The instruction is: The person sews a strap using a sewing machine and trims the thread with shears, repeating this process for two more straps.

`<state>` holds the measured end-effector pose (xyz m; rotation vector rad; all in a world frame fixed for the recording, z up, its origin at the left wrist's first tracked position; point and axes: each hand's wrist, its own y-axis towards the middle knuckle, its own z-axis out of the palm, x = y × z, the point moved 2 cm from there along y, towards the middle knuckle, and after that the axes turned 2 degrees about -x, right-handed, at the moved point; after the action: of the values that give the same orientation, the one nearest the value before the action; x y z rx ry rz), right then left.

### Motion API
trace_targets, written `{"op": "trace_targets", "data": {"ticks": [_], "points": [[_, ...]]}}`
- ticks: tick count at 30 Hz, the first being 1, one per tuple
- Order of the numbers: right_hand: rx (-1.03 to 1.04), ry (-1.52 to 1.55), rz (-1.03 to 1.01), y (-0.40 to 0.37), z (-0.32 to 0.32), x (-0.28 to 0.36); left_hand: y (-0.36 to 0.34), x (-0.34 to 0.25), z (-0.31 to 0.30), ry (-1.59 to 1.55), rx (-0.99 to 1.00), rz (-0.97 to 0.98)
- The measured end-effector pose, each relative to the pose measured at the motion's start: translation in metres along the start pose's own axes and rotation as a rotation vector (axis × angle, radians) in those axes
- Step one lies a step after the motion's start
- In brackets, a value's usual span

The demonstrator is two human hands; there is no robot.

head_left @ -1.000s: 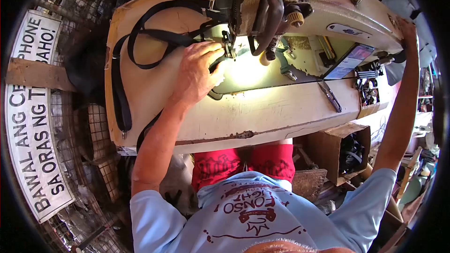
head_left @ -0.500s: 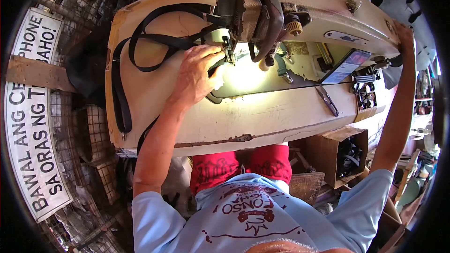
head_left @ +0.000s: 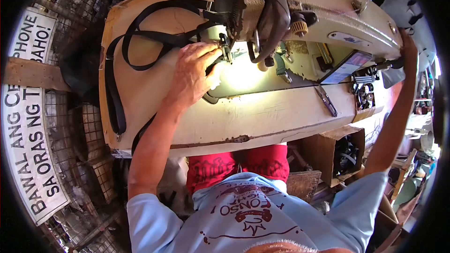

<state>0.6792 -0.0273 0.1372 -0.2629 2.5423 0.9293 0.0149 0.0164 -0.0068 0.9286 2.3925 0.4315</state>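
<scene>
Left hand (head_left: 192, 72), fingers pressed together, pinches the strap (head_left: 116, 105) beside the needle. Right hand (head_left: 408, 42) rests at the sewing machine's (head_left: 328, 4) end; I cannot tell its grip.

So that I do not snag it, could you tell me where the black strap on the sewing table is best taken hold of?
Probably the strap by its slack loop lying flat on the table, coming from the left; its other end runs under the sewing machine.
</scene>
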Motion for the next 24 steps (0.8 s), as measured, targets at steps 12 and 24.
{"op": "trace_targets", "data": {"ticks": [12,24], "points": [[-0.02,0.415,0.576,0.001,0.005,-0.023,-0.002,0.001,0.006,0.012,-0.064,0.064],[0.088,0.297,0.183,0.006,0.021,-0.016,-0.003,-0.004,0.005,0.062,-0.091,0.116]]}}
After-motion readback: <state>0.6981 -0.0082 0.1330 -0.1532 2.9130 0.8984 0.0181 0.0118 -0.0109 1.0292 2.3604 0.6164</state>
